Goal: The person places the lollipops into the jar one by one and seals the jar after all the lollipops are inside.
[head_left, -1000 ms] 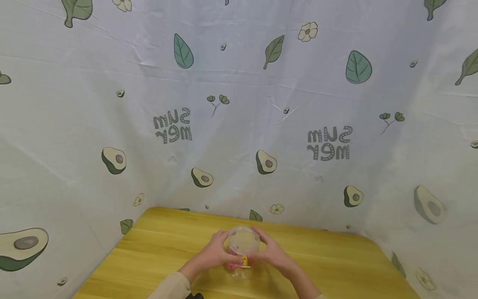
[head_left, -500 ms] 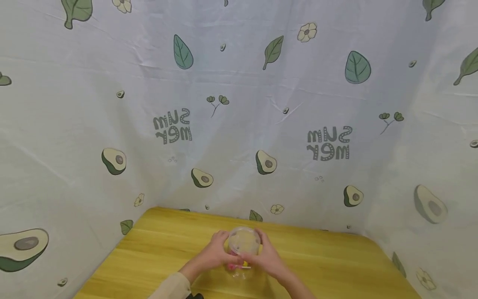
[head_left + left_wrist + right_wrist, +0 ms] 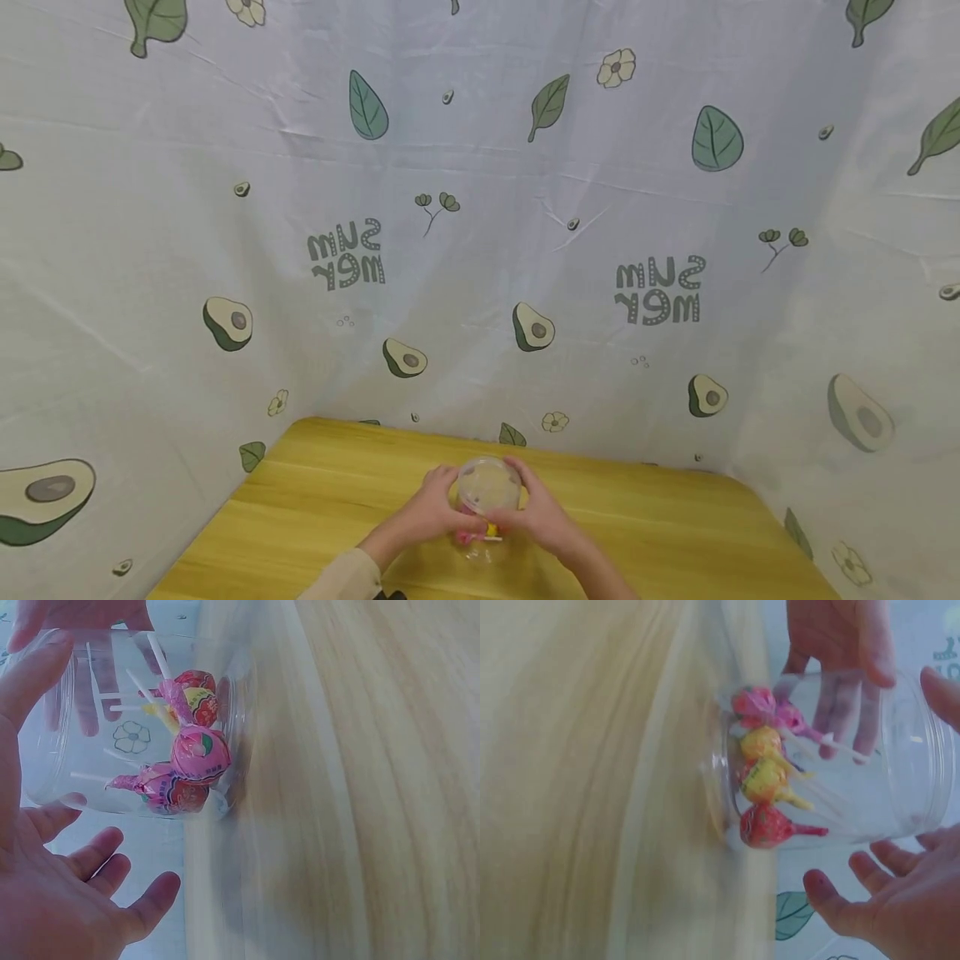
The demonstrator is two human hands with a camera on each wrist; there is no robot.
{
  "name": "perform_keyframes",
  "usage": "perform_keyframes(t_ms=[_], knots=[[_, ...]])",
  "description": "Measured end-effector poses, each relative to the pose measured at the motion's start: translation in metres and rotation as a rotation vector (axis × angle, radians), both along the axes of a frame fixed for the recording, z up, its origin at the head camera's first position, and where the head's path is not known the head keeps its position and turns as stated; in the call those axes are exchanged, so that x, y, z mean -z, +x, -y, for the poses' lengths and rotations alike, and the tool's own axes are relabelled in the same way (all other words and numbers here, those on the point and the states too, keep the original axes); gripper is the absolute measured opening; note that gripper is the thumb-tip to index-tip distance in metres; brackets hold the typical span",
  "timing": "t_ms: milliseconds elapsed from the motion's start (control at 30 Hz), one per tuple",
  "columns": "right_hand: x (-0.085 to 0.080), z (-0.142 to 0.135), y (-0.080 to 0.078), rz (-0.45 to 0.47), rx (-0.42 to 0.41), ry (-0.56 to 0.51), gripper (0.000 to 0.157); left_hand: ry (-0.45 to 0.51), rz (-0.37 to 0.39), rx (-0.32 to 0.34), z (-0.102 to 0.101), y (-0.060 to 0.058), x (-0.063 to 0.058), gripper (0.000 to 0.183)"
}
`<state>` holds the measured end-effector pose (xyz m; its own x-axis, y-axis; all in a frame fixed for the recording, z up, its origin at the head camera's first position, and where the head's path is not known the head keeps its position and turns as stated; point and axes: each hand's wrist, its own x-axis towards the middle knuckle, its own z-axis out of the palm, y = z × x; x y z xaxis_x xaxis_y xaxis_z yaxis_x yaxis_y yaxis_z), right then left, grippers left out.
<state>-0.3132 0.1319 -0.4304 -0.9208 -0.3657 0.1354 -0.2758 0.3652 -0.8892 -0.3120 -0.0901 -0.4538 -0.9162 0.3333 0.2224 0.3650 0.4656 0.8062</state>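
A clear plastic jar (image 3: 480, 553) stands upright on the table, with several wrapped lollipops (image 3: 201, 754) inside, heads down and white sticks up. Pink, red and yellow wrappers show through its wall. My left hand (image 3: 433, 507) grips the jar's top from the left, thumb on the near side of the rim. From the right, my right hand (image 3: 546, 517) curls thumb and forefinger round the clear round lid (image 3: 489, 483). In both wrist views the other fingers spread loosely beside the wall.
The yellow wood-grain table (image 3: 637, 525) extends around the jar. A pale curtain (image 3: 450, 275) printed with avocados and leaves hangs behind and at both sides. A small black object (image 3: 392, 595) shows by the left sleeve.
My right hand has shifted round the lid, its thumb moving left along the near rim toward the left thumb. The left hand and jar have hardly moved.
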Motion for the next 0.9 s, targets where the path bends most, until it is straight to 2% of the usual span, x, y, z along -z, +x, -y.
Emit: perform_keyframes(t_ms=[167,333,500,600,900], knots=[[-0.002,0.007,0.007,-0.042,0.066,0.006,0.099,-0.008,0.001,0.000,0.002,-0.003,-0.002,0.082],[0.001,-0.002,-0.003,-0.003,-0.006,0.032,0.106,-0.010,-0.006,0.015,0.002,-0.001,-0.002,0.079],[0.000,-0.005,-0.010,0.038,-0.066,0.033,0.098,-0.002,-0.001,0.008,0.001,-0.001,0.000,0.081],[0.000,-0.004,-0.008,0.038,-0.071,0.022,0.095,0.008,-0.005,0.006,0.000,0.000,0.001,0.082],[0.005,0.005,0.002,-0.078,0.021,0.019,0.097,0.030,-0.023,0.013,-0.002,0.000,0.003,0.081]])
